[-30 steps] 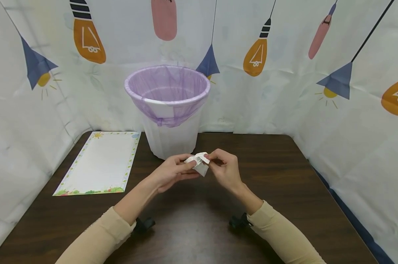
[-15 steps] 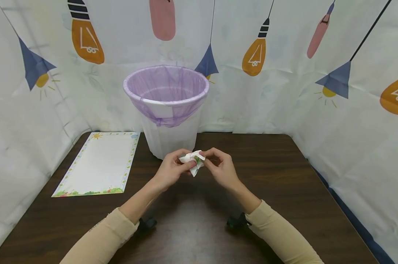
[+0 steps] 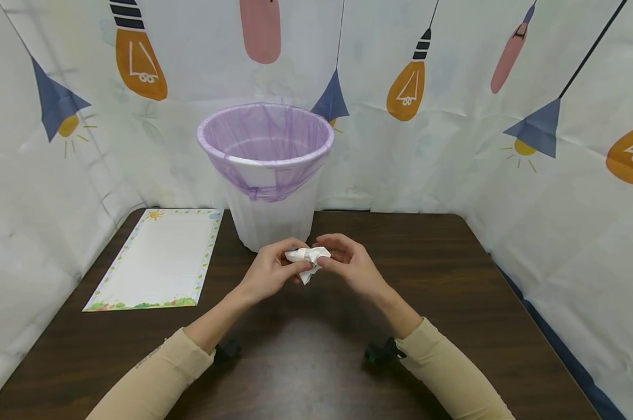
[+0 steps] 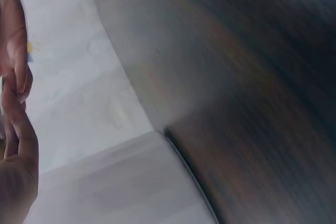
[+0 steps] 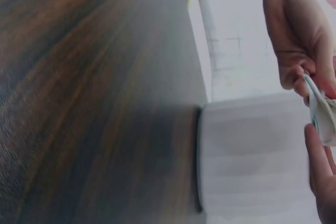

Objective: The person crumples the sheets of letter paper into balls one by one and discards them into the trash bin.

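Note:
In the head view a small folded, crumpled piece of white paper (image 3: 308, 255) is held over the table in front of the bin. My left hand (image 3: 269, 269) pinches its left side between thumb and fingers. My right hand (image 3: 354, 267) has its thumb on the paper's right side, its fingers curled behind. In the right wrist view the layered edges of the paper (image 5: 321, 109) show between the hands. The left wrist view catches both hands at its left edge, with the paper mostly hidden.
A white bin (image 3: 271, 219) with a purple liner (image 3: 274, 185) stands just behind the hands. To the left lies a white sheet of paper (image 3: 156, 259) with a colourful border, on the dark wooden table (image 3: 432, 274). A printed curtain (image 3: 453, 157) encloses the back and sides.
The paper has shifted slightly left and been folded smaller; green seen on it half a second ago is now covered. The right thumb has moved onto its front. The bin and sheet stay put.

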`<state>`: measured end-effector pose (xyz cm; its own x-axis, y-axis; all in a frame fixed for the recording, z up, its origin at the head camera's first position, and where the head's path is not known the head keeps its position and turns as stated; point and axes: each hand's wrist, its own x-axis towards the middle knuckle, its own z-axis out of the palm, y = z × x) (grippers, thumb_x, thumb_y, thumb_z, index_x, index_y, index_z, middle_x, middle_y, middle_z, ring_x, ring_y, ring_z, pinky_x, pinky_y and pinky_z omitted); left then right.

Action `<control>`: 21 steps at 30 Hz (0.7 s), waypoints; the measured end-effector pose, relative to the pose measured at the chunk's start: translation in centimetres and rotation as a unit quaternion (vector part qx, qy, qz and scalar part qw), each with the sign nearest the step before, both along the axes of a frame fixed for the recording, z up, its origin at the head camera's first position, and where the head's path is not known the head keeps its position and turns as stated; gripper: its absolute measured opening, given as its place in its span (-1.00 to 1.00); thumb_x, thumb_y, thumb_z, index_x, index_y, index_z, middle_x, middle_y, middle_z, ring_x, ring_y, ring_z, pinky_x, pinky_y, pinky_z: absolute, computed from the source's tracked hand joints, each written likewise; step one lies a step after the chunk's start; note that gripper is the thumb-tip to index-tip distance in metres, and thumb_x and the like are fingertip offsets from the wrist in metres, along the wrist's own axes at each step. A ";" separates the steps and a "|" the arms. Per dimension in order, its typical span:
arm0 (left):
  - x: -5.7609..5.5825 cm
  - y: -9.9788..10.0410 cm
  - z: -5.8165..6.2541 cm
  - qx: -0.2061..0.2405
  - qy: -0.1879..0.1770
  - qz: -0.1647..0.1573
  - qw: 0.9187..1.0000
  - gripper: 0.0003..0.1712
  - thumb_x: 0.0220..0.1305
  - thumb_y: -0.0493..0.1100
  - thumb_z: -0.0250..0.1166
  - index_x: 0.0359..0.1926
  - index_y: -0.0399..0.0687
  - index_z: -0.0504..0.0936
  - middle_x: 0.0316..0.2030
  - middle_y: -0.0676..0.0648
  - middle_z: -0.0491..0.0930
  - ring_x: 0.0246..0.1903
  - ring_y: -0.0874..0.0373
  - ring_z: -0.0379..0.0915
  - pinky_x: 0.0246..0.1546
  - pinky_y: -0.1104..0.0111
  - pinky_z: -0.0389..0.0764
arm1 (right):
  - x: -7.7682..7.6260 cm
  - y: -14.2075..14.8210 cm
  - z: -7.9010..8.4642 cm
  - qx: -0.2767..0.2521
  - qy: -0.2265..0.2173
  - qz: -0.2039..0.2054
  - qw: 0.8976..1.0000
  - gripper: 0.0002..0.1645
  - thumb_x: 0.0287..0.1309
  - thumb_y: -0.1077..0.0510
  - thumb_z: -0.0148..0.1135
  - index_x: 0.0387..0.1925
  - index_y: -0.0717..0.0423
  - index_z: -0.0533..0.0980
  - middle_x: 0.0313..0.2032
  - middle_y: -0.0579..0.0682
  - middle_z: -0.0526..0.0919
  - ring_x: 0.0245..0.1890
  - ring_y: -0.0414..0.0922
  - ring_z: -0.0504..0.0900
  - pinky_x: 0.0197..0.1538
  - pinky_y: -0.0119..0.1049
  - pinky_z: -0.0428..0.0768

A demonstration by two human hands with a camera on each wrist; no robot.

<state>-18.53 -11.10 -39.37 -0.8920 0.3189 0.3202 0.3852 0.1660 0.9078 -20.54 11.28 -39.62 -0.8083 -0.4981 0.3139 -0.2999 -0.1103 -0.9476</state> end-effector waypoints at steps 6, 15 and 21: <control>0.2 0.1 0.0 -0.019 0.020 0.006 1.000 -0.80 0.29 -0.25 0.47 -0.08 -0.03 0.69 -0.37 -0.07 0.67 -0.58 0.06 0.62 -0.49 -0.04 0.69 | -0.1 -0.1 -0.1 0.041 0.043 0.000 0.998 -0.86 0.38 0.36 0.27 -0.07 0.32 0.60 -0.13 0.13 0.68 -0.25 0.06 0.66 -0.14 -0.22 0.69; -0.2 0.0 -0.1 0.037 -0.055 -0.056 0.996 -0.75 0.36 -0.33 0.39 0.03 -0.19 0.63 -0.31 -0.25 0.65 -0.50 -0.21 0.69 -0.43 -0.05 0.71 | 0.4 -0.9 -0.4 0.055 0.164 -0.077 0.982 -0.91 0.28 0.48 0.29 -0.25 0.30 0.59 -0.29 0.15 0.66 -0.49 -0.01 0.49 -0.41 -0.35 0.50; -0.1 -0.4 0.4 0.092 -0.151 -0.106 0.979 -0.59 0.48 -0.22 0.30 0.26 -0.25 0.50 -0.08 -0.30 0.61 -0.23 -0.21 0.70 -0.14 0.11 0.72 | 0.3 -0.6 0.3 0.077 0.286 -0.095 0.950 -0.94 0.25 0.39 0.38 -0.30 0.33 0.61 -0.29 0.12 0.64 -0.43 -0.09 0.51 -0.42 -0.31 0.55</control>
<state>-18.59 -11.50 -38.94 -0.8745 0.4694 0.1217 0.1031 -0.0651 0.9925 -20.27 10.69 -39.37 -0.6070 -0.4355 0.6648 -0.7718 0.1238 -0.6236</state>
